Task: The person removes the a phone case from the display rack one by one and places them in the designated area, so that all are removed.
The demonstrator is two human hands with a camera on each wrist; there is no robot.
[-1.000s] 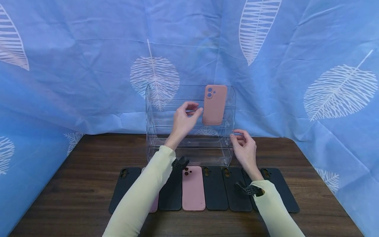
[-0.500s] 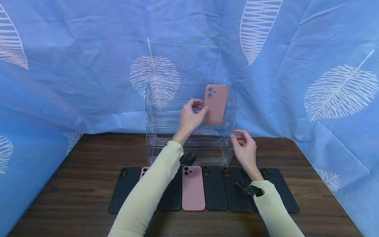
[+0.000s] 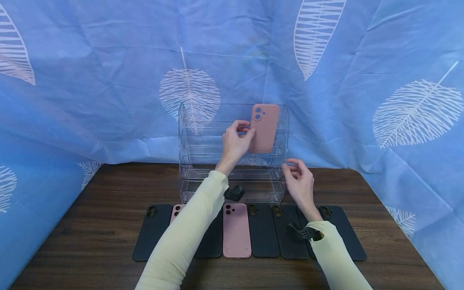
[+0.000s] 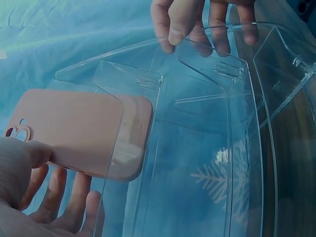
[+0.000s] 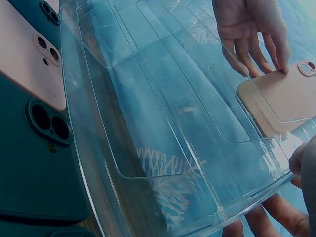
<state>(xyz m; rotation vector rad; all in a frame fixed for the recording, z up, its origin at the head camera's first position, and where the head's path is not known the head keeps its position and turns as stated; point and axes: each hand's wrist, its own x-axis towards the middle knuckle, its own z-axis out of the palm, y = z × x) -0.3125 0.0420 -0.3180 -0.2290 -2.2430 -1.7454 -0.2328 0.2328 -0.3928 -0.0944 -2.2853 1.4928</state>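
A salmon-pink phone case stands upright, leaning a little, in the upper tier of a clear acrylic display rack, toward its right side. My left hand pinches the case's left edge, thumb in front and fingers behind; the left wrist view shows the case with its lower end behind a clear front lip. Lower down, my right hand grips the rack's right side panel between thumb and fingers. In the right wrist view, the fingers of that hand lie beyond the clear panel.
In front of the rack runs a row of phone cases on the dark wooden table: several dark ones and two pink ones, one in the middle. My left sleeve partly covers the other. A blue leaf-patterned cloth hangs behind.
My left hand has moved right and onto the pink case's left edge, and now pinches it. The case has shifted very slightly right. My right hand stays at the rack's side.
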